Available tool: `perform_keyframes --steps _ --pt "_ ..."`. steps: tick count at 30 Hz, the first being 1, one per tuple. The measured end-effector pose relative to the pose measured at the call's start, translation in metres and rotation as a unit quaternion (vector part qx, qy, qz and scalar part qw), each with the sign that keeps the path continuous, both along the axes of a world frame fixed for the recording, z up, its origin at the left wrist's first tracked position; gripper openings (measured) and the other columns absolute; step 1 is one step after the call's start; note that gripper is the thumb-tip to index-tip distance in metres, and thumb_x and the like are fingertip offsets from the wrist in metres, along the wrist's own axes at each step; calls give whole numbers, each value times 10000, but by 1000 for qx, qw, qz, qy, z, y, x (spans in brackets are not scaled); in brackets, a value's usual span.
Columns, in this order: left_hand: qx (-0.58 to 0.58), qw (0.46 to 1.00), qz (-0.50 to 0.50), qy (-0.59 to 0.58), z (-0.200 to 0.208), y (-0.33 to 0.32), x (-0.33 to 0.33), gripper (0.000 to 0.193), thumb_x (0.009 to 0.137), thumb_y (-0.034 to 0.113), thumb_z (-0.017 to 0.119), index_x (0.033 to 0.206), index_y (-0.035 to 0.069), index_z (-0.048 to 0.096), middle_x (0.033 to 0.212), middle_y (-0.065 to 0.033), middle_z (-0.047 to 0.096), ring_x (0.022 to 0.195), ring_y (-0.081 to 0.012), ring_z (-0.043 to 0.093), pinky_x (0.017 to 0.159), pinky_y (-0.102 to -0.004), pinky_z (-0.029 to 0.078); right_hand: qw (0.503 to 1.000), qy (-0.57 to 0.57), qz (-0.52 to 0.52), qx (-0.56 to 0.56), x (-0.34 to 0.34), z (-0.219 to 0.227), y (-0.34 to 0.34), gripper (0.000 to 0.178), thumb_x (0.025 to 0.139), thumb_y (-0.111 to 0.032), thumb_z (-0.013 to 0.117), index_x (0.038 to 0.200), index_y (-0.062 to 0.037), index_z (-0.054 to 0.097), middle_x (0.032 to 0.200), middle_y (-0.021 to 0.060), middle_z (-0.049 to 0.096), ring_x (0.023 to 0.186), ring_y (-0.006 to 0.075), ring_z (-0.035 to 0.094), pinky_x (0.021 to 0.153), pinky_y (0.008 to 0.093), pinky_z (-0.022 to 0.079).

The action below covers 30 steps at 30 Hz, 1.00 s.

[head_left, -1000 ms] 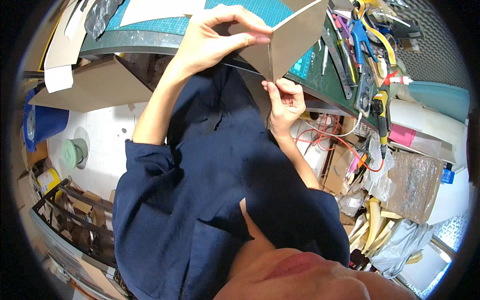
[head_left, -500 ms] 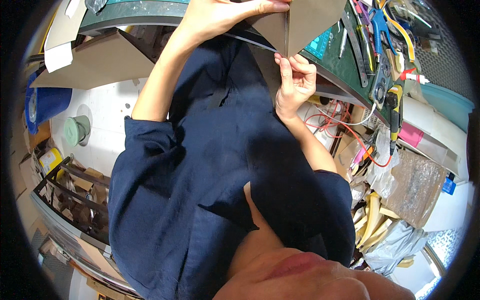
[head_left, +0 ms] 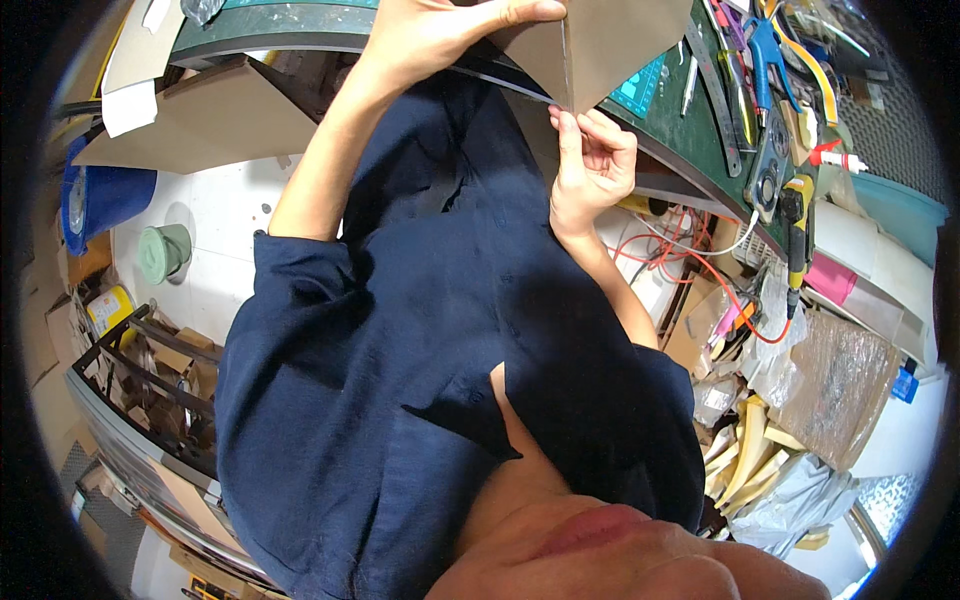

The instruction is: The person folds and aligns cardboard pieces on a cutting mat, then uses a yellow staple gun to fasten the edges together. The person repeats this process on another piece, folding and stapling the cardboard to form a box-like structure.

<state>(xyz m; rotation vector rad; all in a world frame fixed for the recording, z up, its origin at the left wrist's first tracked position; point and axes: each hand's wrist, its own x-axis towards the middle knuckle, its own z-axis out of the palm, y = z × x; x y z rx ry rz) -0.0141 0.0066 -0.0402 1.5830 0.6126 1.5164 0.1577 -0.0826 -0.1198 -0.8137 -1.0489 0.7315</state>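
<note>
A folded piece of brown cardboard (head_left: pixel 628 48) stands over the near edge of the worktable, its crease running down to a pointed lower corner. My left hand (head_left: pixel 425 38) grips it from the left, thumb laid across the face near the crease. The other left fingers are hidden behind the board or cut off by the upper edge. At the lower corner, my right hand (head_left: pixel 596 165) pinches the tip between thumb and forefinger, with the remaining fingers curled in. The top of the cardboard lies out of view.
On the green worktable (head_left: pixel 668 128) to the right lie a steel ruler (head_left: pixel 712 105), blue-handled pliers (head_left: pixel 765 60) and a white-bodied tube with a red cap (head_left: pixel 838 158). A yellow power tool (head_left: pixel 797 215) hangs at the edge. More cardboard (head_left: pixel 205 125) sits at left, above a blue bin (head_left: pixel 100 200).
The view has shifted slightly. Both hands keep nearly the same hold on the cardboard, the left thumb a little further left.
</note>
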Motion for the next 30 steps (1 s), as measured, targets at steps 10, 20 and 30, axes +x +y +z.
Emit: perform_keyframes --steps 10,20,30 --pt "-57 998 -22 -31 0 -4 0 200 767 -49 729 957 2 688 913 -86 700 839 -140 662 768 -273 538 1000 13 12 -3 0 -2 0 202 796 162 635 877 24 512 958 130 578 826 214 673 775 292 578" --pt "-11 999 -35 -29 -8 -2 2 180 796 -49 692 967 4 706 927 -88 709 831 -140 663 764 -268 535 999 40 10 -11 0 -2 1 207 804 159 627 879 21 493 947 134 577 815 214 673 780 291 578" --pt "124 991 33 42 8 -9 11 143 751 -39 722 878 26 729 887 -82 711 848 -165 663 772 -275 522 1000 4 -7 -10 17 -12 -2 199 826 153 594 859 -1 473 967 164 570 780 232 672 752 325 583"
